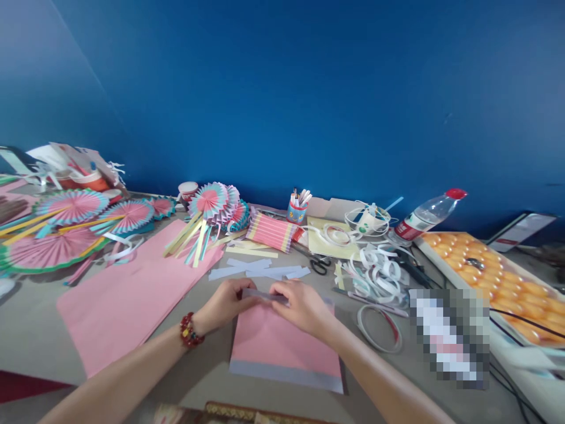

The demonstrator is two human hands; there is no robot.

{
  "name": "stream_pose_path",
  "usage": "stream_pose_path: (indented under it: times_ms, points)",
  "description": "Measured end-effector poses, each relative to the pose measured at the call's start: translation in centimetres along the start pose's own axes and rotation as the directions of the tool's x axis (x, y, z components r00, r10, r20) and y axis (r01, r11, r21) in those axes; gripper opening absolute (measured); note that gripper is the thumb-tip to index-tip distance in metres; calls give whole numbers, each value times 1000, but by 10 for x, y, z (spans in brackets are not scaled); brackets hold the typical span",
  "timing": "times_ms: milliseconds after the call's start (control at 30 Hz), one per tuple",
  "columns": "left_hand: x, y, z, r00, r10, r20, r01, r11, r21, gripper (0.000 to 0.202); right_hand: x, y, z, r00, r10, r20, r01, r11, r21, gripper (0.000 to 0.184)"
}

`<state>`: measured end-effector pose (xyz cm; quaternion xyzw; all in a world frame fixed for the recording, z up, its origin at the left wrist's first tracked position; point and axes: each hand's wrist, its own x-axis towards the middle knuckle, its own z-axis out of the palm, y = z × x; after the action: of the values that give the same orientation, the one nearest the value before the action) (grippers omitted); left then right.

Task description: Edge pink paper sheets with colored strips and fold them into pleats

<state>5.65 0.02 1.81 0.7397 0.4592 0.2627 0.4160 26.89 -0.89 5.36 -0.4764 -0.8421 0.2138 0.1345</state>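
A pink paper sheet point(282, 347) with lavender bands at its near and far edges lies on the table in front of me. My left hand point(226, 303), with a red bead bracelet at the wrist, pinches the folded far edge of the sheet at its left. My right hand point(300, 303) presses and pinches the same fold at its right. Both hands have their fingers closed on the lavender fold.
A larger pink sheet point(128, 294) lies to the left, with pleated paper fans point(70, 206) beyond it. Lavender strips point(260, 271), scissors point(318, 265), a pen cup point(296, 211), curled white strips point(377, 274), a tape ring point(380, 330) and a bottle point(426, 215) are at the back and right.
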Motion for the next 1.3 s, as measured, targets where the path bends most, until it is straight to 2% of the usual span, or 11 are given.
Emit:
stream_pose_path:
  times_ms: [167, 267, 433, 567, 633, 733, 867, 967, 1033, 1167, 1300]
  points:
    - [2, -10, 0, 1000, -29, -9, 29, 1000, -10, 32, -5, 16, -14, 998, 62, 26, -62, 998, -1, 1]
    - [2, -11, -1, 999, -38, -7, 38, 999, -33, 30, -18, 37, -29, 996, 76, 48, -77, 997, 29, 14]
    - [3, -11, -1, 999, -50, 4, 50, 997, -66, 31, -46, 77, -51, 976, 148, 161, -165, 982, 94, 19]
    - [5, -13, -1, 998, -60, 10, 61, 994, -93, 33, -59, 90, -67, 961, 148, 234, -176, 979, 106, 12]
    - [6, -13, 0, 998, -68, 4, 68, 993, -99, 32, -59, 86, -71, 967, 141, 213, -168, 979, 112, 21]
    - [6, -13, 2, 997, -82, -5, 81, 992, -93, 29, -47, 65, -67, 989, 99, 110, -112, 987, 119, 35]
    - [4, -12, 8, 997, -76, -3, 75, 992, -100, 29, -19, 25, -41, 999, -34, 37, 27, 985, 168, 44]
    - [2, -13, 10, 998, -66, -12, 64, 989, -130, 31, -1, 6, -22, 997, -78, 21, 73, 985, 156, 42]
    - [2, -16, 11, 998, -60, -14, 56, 984, -167, 33, 4, 4, -18, 997, -70, 18, 67, 985, 159, 40]
    - [3, -20, 12, 999, -44, 0, 42, 964, -264, 41, 4, 14, -24, 1000, -18, 13, 15, 973, 231, 35]
    - [2, -17, 12, 999, -35, 14, 38, 941, -337, 38, 3, 26, -27, 1000, -22, 14, 18, 968, 252, 27]
